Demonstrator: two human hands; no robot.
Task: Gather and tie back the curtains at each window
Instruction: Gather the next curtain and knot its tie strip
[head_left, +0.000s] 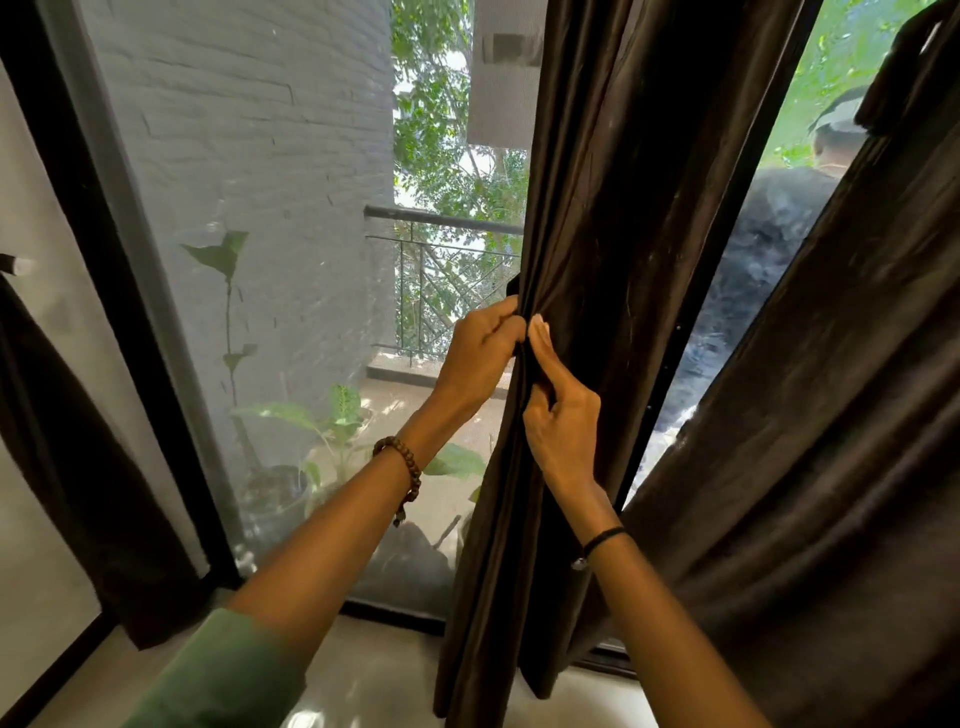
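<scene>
Fig. 1. Head view, gathering stage. My left hand (483, 358) is closed on the near edge of the dark brown curtain (613, 197), fingers curled round the hem. My right hand (563, 431) sits just below it and touching it, pinching a fold of the same cloth between thumb and fingers. Both hands therefore grip the curtain; neither is free.

The panel's long axis runs top to bottom, and its pleats run the same way, past both hands and on down to the floor (374, 670). Nearly all of the loose cloth lies to the right of the hands, and bare window glass (270, 208) lies to their left. The right hand is the nearer to that loose bulk, so I judge that it should reach across for the next pleat while the left hand keeps the bundle.

A second panel (841, 415) hangs further right, apart from the first. A third curtain (67, 441) hangs well to the left of the left hand. I see no tie-back cord.

Containers: beyond the glass, below and left of the left hand, a pot (278, 493) holds a leafy plant (332, 415).
</scene>
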